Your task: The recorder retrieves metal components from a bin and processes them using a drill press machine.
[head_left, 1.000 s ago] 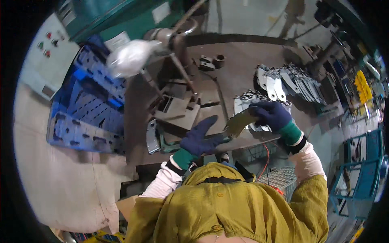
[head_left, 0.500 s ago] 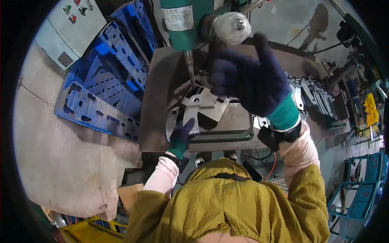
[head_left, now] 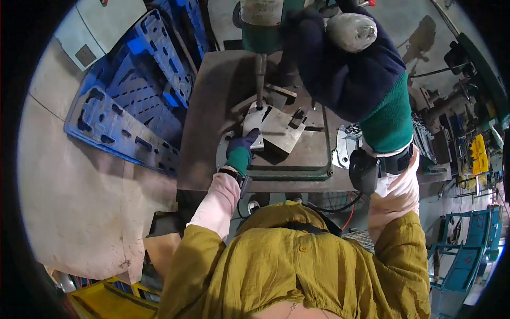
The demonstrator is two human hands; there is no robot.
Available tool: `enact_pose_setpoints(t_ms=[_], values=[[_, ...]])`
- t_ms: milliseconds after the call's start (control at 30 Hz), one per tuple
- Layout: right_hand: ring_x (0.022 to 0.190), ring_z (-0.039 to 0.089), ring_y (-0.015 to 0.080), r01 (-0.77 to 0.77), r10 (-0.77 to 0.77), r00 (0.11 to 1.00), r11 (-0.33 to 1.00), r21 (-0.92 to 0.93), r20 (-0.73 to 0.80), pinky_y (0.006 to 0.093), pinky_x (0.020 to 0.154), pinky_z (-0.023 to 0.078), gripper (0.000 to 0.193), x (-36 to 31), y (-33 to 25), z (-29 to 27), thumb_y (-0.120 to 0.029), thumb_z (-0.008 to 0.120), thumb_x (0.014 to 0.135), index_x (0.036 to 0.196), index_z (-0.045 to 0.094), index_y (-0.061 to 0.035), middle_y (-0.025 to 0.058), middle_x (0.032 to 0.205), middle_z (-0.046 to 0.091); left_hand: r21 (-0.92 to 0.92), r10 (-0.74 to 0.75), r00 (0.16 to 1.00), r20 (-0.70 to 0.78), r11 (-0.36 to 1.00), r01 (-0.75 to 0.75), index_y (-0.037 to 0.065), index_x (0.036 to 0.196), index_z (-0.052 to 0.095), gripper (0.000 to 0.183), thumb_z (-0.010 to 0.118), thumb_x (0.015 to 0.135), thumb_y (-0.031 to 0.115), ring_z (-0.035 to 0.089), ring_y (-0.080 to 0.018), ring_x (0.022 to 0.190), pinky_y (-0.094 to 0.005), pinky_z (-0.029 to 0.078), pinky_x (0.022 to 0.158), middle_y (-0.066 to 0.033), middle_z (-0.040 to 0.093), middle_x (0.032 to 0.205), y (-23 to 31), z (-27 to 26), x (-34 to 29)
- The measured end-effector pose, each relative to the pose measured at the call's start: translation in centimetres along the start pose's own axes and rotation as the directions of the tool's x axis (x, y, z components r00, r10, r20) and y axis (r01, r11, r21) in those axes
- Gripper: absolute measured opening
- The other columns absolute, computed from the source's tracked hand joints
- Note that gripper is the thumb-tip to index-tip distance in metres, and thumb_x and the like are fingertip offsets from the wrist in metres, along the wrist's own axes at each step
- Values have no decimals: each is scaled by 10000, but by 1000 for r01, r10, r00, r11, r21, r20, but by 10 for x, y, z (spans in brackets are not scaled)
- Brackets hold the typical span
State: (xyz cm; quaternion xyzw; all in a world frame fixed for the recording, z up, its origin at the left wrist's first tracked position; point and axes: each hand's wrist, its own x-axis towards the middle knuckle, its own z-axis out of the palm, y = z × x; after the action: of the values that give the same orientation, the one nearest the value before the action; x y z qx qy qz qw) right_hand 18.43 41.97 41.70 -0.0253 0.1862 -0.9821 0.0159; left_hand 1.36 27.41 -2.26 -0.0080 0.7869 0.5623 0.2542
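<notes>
My left hand (head_left: 243, 143), in a dark glove with a green cuff, presses on a flat silver metal plate (head_left: 252, 127) and grips its near edge. The plate lies against a steel block fixture (head_left: 281, 130), and the spindle tool (head_left: 260, 80) of a green drill press (head_left: 260, 36) comes down at its far end. Contact between tool and plate is hard to judge. My right hand (head_left: 345, 80), gloved alike, curls round behind the plastic-wrapped hub (head_left: 351, 33) of the press. The hub hides most of its fingers and whatever they hold.
Another curved plate (head_left: 224, 151) lies left of the fixture. More metal plates (head_left: 346, 144) and a pile of parts (head_left: 422, 135) are to the right on the table (head_left: 204, 106). Blue plastic pallets (head_left: 125, 130) stand left. A blue rack (head_left: 462, 250) stands at lower right.
My right hand has moved from open in front of the press up to its hub and curled round there. My left hand has shifted slightly farther away with the plate, its far end now at the tool.
</notes>
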Motion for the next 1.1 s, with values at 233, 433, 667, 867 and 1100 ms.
enact_pose_setpoints(t_ms=[233, 433, 667, 867, 1100], values=[[1008, 647, 296, 36, -36, 999, 999, -5, 14, 437, 926, 535, 435, -2, -8, -11, -327, 573, 946, 1203, 578, 25, 177, 1101, 663, -319, -101, 967, 235, 932, 175, 53, 923, 707, 458, 811, 751, 465, 651, -191, 600, -299, 528, 540, -69, 699, 795, 63, -6, -63], [998, 657, 271, 38, -32, 996, 996, -78, 78, 416, 907, 557, 400, -6, 9, -44, -265, 577, 955, 1233, 562, 24, 157, 1095, 670, -386, -191, 926, 326, 867, 315, 89, 1021, 655, 391, 811, 790, 363, 660, -210, 636, -327, 552, 539, -74, 678, 818, 58, -9, -57], [933, 656, 281, 37, -54, 996, 973, -229, -70, 435, 862, 560, 371, -13, 33, -90, -175, 550, 949, 1256, 547, 33, 148, 1063, 637, -230, -105, 956, 275, 958, 171, 121, 1046, 658, 339, 765, 828, 357, 644, -195, 582, -315, 525, 500, -72, 673, 809, 57, -18, -53], [779, 658, 232, 283, -298, 927, 154, -947, 228, 384, 719, 554, 320, -8, 32, -144, -180, 574, 918, 1162, 621, 22, 119, 908, 625, -218, -126, 947, 296, 956, 195, 136, 1043, 665, 348, 770, 813, 375, 634, -191, 562, -304, 499, 476, -51, 665, 797, 71, -16, -65], [579, 628, 151, -36, -484, 804, 541, -840, -346, 294, 537, 505, 230, 11, 49, -134, -129, 692, 842, 1010, 633, 16, 75, 745, 652, -197, -198, 962, 187, 952, 234, 115, 1056, 661, 444, 797, 774, 431, 643, -191, 600, -320, 515, 500, -61, 668, 832, 50, -10, -43]])
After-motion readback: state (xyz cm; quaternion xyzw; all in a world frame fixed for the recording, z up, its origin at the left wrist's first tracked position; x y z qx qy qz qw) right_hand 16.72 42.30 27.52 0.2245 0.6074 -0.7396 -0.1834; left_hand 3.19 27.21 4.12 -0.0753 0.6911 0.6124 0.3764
